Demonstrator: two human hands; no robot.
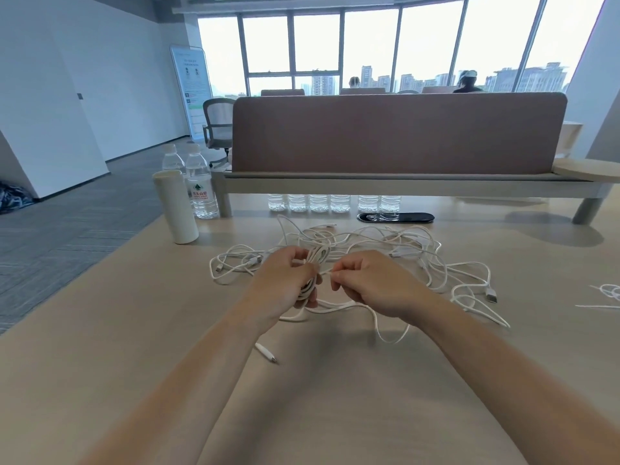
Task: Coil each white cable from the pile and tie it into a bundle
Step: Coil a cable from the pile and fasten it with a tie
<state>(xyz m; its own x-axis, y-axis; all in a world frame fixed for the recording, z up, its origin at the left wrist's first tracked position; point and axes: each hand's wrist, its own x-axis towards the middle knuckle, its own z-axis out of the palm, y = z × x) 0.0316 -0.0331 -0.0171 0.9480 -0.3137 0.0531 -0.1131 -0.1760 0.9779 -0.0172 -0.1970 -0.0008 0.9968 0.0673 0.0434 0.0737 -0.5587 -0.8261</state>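
Observation:
My left hand [288, 280] grips a coil of white cable [317, 260] held just above the table. My right hand [365, 280] pinches a strand of the same cable close beside the coil. The cable's loose tail [379, 325] loops over the table under my hands, and one connector end [268, 354] lies below my left wrist. Behind my hands a tangled pile of white cables [402, 246] spreads across the wooden table [134, 330].
A white cylinder [176, 206] and two water bottles [201, 186] stand at the back left. More bottles [318, 203] and a black tray [396, 217] sit under the brown desk divider [399, 132]. Another white cable [607, 297] lies at the right edge.

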